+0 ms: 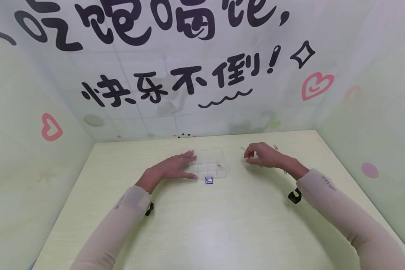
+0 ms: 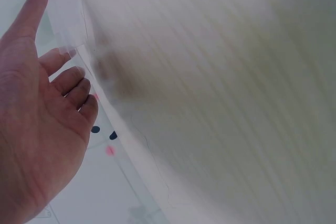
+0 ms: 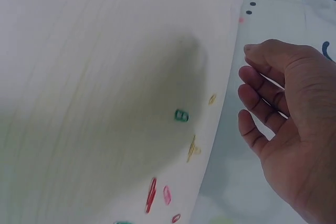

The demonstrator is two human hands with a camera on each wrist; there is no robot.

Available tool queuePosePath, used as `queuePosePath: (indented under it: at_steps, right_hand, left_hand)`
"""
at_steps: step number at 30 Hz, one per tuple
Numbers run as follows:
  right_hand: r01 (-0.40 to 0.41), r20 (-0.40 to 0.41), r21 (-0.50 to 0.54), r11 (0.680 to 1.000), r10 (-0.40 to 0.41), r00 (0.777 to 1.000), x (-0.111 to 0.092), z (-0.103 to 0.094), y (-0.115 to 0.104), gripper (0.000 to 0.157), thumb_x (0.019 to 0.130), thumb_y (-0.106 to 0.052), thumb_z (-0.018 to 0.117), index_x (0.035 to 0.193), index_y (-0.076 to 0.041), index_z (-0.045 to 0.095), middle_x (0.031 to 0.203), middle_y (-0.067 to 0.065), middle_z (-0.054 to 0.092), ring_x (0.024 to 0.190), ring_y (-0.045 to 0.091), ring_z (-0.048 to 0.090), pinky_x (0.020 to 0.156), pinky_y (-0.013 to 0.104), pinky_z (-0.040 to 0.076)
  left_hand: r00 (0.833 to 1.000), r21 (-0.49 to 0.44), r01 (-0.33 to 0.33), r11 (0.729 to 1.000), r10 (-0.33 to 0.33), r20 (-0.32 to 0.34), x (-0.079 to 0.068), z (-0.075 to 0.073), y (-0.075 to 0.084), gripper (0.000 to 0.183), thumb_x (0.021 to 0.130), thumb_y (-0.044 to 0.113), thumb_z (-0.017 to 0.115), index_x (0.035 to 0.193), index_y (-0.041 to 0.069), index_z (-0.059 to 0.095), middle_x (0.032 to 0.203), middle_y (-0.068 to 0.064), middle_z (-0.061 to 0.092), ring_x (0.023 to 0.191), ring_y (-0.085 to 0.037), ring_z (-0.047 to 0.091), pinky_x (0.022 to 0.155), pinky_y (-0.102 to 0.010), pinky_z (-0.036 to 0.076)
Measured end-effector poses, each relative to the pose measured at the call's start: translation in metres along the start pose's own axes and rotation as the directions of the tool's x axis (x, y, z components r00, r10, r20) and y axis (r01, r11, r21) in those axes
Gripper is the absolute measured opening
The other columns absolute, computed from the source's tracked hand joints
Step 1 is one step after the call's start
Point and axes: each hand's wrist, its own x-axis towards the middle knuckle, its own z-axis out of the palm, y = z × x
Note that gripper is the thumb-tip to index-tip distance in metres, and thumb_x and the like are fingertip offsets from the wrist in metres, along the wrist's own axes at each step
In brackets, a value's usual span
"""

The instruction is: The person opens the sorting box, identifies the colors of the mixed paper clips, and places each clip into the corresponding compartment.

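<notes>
A clear plastic compartment box [image 1: 210, 154] lies on the table with a purple-blue piece [image 1: 209, 180] at its front edge. A small red paperclip [image 1: 219, 165] shows in one of its compartments. My left hand [image 1: 173, 167] rests on the box's left side, fingers spread, thumb at the front corner. In the left wrist view, the box's clear edge [image 2: 68, 17] lies by the fingertips. To the right of the box, my right hand [image 1: 264, 154] hovers with loosely bent fingers, close to a paperclip [image 1: 242, 149]. Nothing shows between its fingers in the right wrist view.
Coloured paperclips lie scattered around the right hand, including a green one [image 3: 181, 115], a yellow one [image 3: 212, 99] and a red one [image 3: 150, 195]. The pale wooden table [image 1: 189, 225] is bordered by printed walls [image 1: 195, 123] at the back and both sides.
</notes>
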Motion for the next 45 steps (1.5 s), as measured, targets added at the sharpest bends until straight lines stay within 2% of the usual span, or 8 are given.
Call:
queuePosePath:
  at_steps: [10, 18, 25, 29, 37, 45]
  right_hand:
    - [-0.083, 0.004, -0.027, 0.996, 0.083, 0.997, -0.030, -0.006, 0.019, 0.011, 0.088, -0.009, 0.072, 0.098, -0.006, 0.072, 0.091, -0.003, 0.067, 0.086, 0.015, 0.060, 0.077, 0.042, 0.053]
    - [-0.119, -0.002, -0.037, 0.992, 0.119, 0.993, -0.048, -0.011, 0.034, 0.010, 0.085, -0.006, 0.072, 0.095, -0.009, 0.073, 0.091, -0.002, 0.068, 0.085, 0.015, 0.061, 0.077, 0.041, 0.052]
    - [-0.151, 0.004, -0.053, 0.987, 0.152, 0.988, -0.064, -0.017, 0.042, 0.012, 0.083, -0.003, 0.074, 0.095, -0.006, 0.073, 0.089, 0.000, 0.069, 0.085, 0.017, 0.062, 0.079, 0.043, 0.053]
    - [-0.169, 0.003, -0.061, 0.984, 0.170, 0.986, -0.070, -0.021, 0.045, 0.013, 0.081, -0.001, 0.074, 0.094, -0.005, 0.073, 0.089, 0.001, 0.069, 0.085, 0.019, 0.062, 0.079, 0.044, 0.051]
    - [-0.203, 0.004, -0.083, 0.976, 0.204, 0.979, -0.080, -0.024, 0.056, 0.013, 0.080, -0.004, 0.077, 0.092, -0.008, 0.074, 0.090, 0.000, 0.069, 0.083, 0.017, 0.060, 0.076, 0.039, 0.051]
    - [-0.177, -0.011, -0.096, 0.980, 0.176, 0.984, -0.084, -0.022, 0.065, 0.011, 0.080, -0.007, 0.080, 0.087, -0.011, 0.074, 0.086, -0.003, 0.068, 0.080, 0.014, 0.062, 0.072, 0.032, 0.051]
  left_hand:
    - [1.000, 0.007, -0.009, 1.000, 0.009, -0.001, 0.000, 0.001, 0.004, 0.100, 0.080, 0.073, 0.059, 0.155, 0.014, 0.029, 0.163, -0.007, 0.013, 0.150, -0.025, 0.015, 0.119, -0.047, 0.020]
    - [1.000, 0.017, -0.009, 1.000, 0.009, -0.004, -0.001, -0.001, 0.006, 0.099, 0.081, 0.072, 0.060, 0.155, 0.014, 0.029, 0.163, -0.007, 0.014, 0.150, -0.025, 0.015, 0.119, -0.047, 0.020]
    - [1.000, 0.019, -0.011, 1.000, 0.011, -0.005, -0.001, -0.001, 0.005, 0.099, 0.080, 0.074, 0.059, 0.154, 0.014, 0.030, 0.163, -0.007, 0.014, 0.150, -0.024, 0.015, 0.119, -0.047, 0.019]
    - [1.000, 0.022, -0.005, 1.000, 0.005, -0.005, -0.001, -0.001, 0.004, 0.099, 0.080, 0.075, 0.058, 0.154, 0.015, 0.030, 0.163, -0.006, 0.013, 0.150, -0.024, 0.014, 0.119, -0.047, 0.019]
    - [1.000, 0.018, -0.004, 1.000, 0.004, -0.006, -0.001, 0.000, 0.003, 0.100, 0.080, 0.075, 0.057, 0.155, 0.015, 0.030, 0.163, -0.005, 0.013, 0.150, -0.024, 0.015, 0.119, -0.047, 0.019]
    - [1.000, 0.013, 0.005, 1.000, -0.005, -0.006, -0.001, 0.000, 0.002, 0.101, 0.079, 0.077, 0.057, 0.155, 0.016, 0.030, 0.163, -0.005, 0.013, 0.150, -0.024, 0.015, 0.119, -0.047, 0.020]
